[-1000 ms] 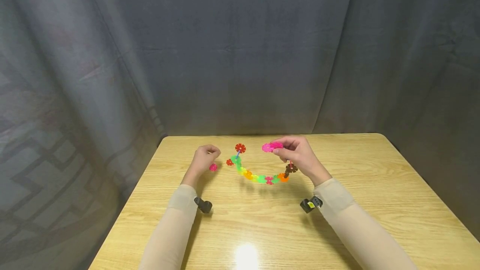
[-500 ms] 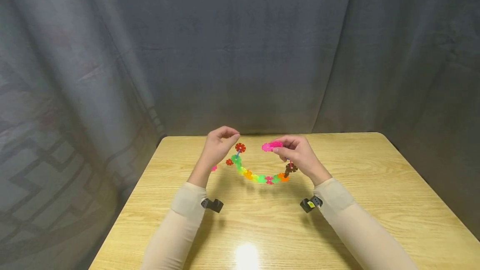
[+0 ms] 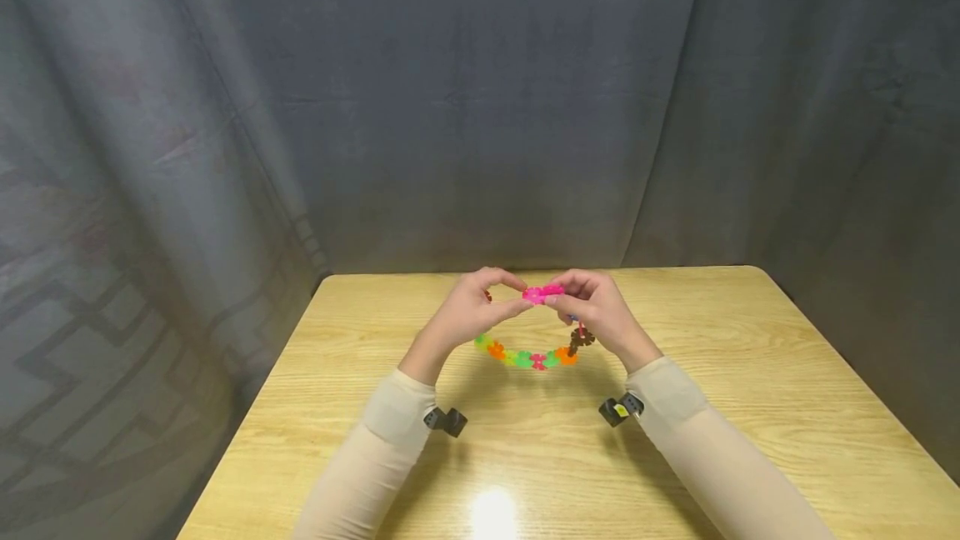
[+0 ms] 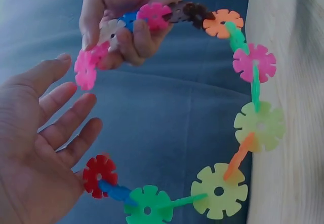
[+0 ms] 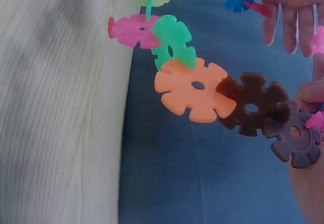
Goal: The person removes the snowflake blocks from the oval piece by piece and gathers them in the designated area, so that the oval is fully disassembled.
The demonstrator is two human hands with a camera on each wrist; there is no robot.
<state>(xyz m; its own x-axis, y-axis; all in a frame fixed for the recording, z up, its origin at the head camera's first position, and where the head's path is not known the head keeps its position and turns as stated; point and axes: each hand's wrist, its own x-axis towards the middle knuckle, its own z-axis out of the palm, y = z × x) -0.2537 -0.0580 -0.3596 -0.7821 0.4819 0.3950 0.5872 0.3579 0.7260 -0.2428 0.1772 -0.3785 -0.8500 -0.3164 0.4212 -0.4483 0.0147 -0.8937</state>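
My right hand pinches the pink slotted flower discs at one end of a linked chain. In the left wrist view, white and blue discs lie against its fingers. My left hand is beside the outermost pink disc, its thumb and finger spread around it; contact is unclear. The chain hangs in a curve through brown, orange, green and yellow discs. Its red end disc lies close by my left palm, mostly hidden in the head view.
The chain hangs above a light wooden table. Grey curtains stand behind the table and along its sides. A black wrist camera sits on the left sleeve, another camera on the right.
My left hand has moved right from the left side of the chain to the pink discs, now covering the chain's red end and the loose discs. The right hand stays nearly still.
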